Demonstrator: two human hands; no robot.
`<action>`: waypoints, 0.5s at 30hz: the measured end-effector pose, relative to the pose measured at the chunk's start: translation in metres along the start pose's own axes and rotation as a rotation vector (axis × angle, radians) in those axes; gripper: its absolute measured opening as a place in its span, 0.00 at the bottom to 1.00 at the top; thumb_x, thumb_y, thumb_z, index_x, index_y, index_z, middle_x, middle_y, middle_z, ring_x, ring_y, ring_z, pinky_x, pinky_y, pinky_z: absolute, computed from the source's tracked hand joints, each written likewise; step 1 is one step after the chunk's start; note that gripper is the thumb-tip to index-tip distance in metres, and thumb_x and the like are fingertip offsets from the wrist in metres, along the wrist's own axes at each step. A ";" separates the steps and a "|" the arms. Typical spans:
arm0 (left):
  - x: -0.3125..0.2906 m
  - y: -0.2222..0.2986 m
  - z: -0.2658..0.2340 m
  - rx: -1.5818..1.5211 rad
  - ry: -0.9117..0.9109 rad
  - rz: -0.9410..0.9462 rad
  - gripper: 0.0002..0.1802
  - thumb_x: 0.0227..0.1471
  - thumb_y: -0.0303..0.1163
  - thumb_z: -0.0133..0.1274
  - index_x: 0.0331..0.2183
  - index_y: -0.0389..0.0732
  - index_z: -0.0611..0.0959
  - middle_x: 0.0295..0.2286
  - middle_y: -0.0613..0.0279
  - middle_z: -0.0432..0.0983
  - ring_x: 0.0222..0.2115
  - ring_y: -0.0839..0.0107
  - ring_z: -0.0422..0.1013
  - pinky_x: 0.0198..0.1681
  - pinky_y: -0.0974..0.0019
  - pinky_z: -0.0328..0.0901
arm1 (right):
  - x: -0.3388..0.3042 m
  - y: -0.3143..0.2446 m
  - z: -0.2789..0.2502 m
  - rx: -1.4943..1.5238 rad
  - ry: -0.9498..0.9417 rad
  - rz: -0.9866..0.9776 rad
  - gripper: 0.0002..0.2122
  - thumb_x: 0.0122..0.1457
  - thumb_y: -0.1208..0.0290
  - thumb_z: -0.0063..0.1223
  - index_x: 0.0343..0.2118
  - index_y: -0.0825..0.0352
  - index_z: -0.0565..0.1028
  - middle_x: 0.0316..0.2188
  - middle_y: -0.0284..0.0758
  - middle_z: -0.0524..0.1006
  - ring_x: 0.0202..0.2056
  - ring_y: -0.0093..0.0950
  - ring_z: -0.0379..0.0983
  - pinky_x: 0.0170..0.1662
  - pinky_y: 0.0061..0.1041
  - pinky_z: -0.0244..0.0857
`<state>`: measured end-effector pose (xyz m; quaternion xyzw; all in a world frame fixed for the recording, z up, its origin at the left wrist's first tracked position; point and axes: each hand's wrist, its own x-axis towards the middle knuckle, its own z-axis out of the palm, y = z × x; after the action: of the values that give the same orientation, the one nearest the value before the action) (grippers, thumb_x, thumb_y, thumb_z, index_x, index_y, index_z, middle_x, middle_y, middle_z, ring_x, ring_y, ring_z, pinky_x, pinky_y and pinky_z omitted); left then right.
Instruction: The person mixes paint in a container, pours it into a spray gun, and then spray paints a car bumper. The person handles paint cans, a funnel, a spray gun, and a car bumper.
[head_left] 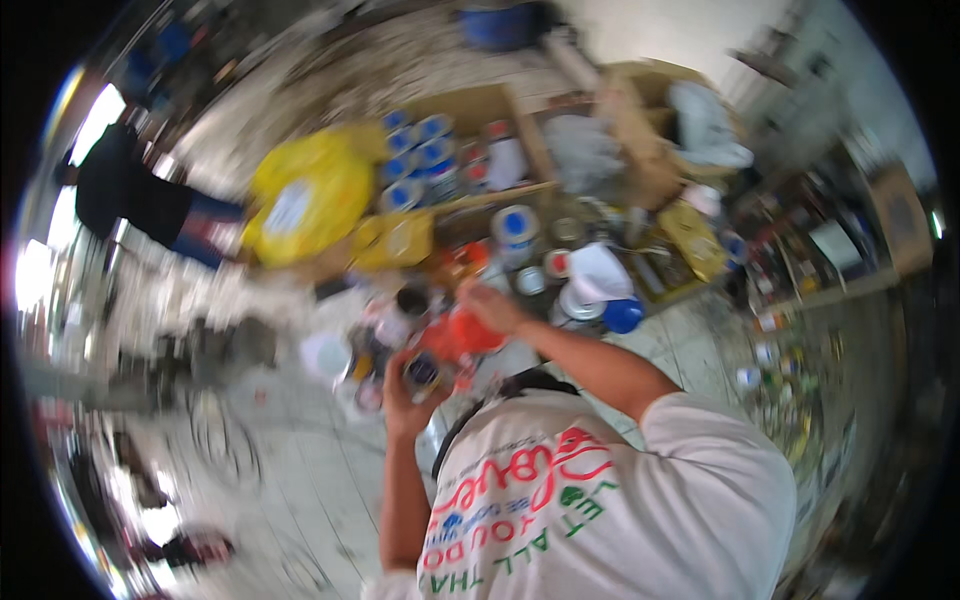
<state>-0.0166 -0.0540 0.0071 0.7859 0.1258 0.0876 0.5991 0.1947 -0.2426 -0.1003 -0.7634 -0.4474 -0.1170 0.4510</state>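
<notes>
My left hand is wrapped round a small round can with a dark top and a pale rim, held near my body. To its right and farther off, my right hand has its fingers curled in beside an orange-red piece. Blur hides whether that piece is in its grip. Around both hands stand several jars and tubs, among them a dark-mouthed container and a white tub at the left.
Beyond my hands, an open carton holds several blue-and-white cans. A yellow bag lies left of it; a white can with a blue mark stands nearer. Shelved boxes line the right. Another person stands far left.
</notes>
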 end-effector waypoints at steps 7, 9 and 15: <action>-0.037 0.004 0.022 -0.043 0.097 0.075 0.53 0.38 0.11 0.63 0.67 0.36 0.61 0.61 0.51 0.65 0.60 0.59 0.64 0.64 0.58 0.62 | 0.013 -0.043 -0.024 0.169 -0.095 0.545 0.15 0.65 0.61 0.56 0.48 0.66 0.77 0.40 0.48 0.81 0.43 0.49 0.78 0.47 0.44 0.72; -0.033 -0.002 0.017 -0.081 0.026 0.020 0.50 0.39 0.11 0.63 0.65 0.36 0.65 0.59 0.51 0.67 0.58 0.60 0.66 0.61 0.59 0.64 | 0.011 -0.054 -0.041 0.185 -0.109 0.544 0.14 0.65 0.64 0.56 0.49 0.66 0.77 0.37 0.47 0.82 0.41 0.50 0.79 0.44 0.44 0.71; -0.027 0.024 0.018 -0.188 0.000 -0.039 0.43 0.44 0.12 0.60 0.63 0.37 0.68 0.52 0.52 0.72 0.49 0.62 0.72 0.50 0.60 0.72 | -0.001 -0.083 -0.050 0.297 0.284 0.476 0.10 0.64 0.69 0.58 0.45 0.65 0.79 0.34 0.44 0.82 0.36 0.48 0.79 0.39 0.42 0.71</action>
<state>-0.0348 -0.0849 0.0260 0.7236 0.1322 0.0876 0.6717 0.1401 -0.2670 -0.0243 -0.7486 -0.2010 -0.0469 0.6301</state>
